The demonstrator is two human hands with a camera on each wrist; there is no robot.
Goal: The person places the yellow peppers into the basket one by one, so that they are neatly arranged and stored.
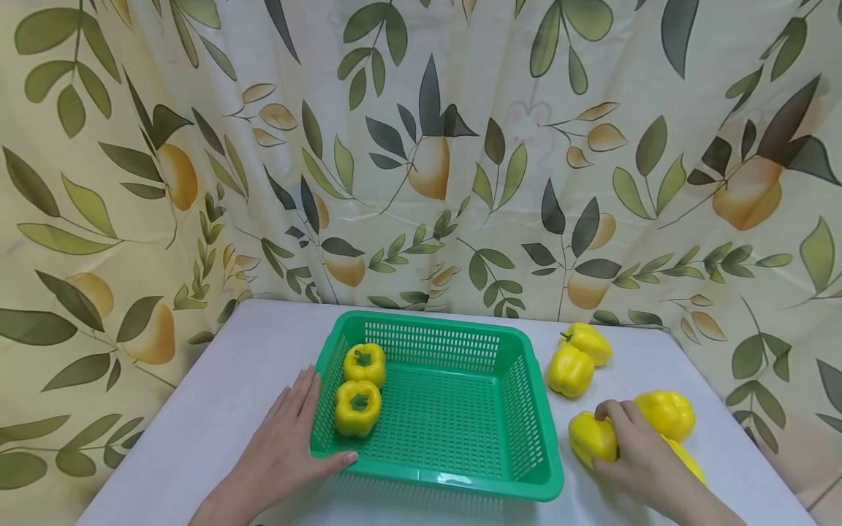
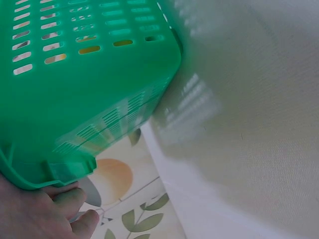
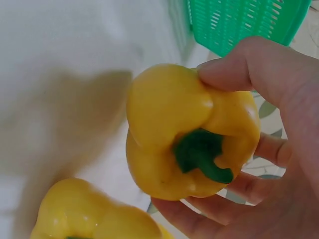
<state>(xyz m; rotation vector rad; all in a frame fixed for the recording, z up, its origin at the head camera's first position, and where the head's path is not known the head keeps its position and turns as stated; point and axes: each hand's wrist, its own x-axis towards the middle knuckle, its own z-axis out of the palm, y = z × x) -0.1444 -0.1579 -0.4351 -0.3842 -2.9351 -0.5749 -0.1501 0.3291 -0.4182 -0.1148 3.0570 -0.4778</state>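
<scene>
A yellow bell pepper (image 1: 592,438) is gripped by my right hand (image 1: 636,453), to the right of the green plastic basket (image 1: 447,477). In the right wrist view the thumb lies across the top of this pepper (image 3: 169,104) and the fingers curl underneath; its green stem faces the camera. My left hand (image 1: 289,431) rests on the basket's near left corner, fingers straight along the left rim and thumb on the front rim. Inside the basket, along its left wall, two yellow bell peppers sit stem up, one (image 1: 365,364) behind the other (image 1: 358,409).
Two yellow bell peppers (image 1: 571,371) touch each other at the basket's far right. Another (image 1: 666,415) lies beyond my right hand, and one more (image 1: 687,460) is partly hidden by it. A leaf-and-fruit patterned curtain (image 1: 408,146) hangs behind the white table (image 1: 263,343).
</scene>
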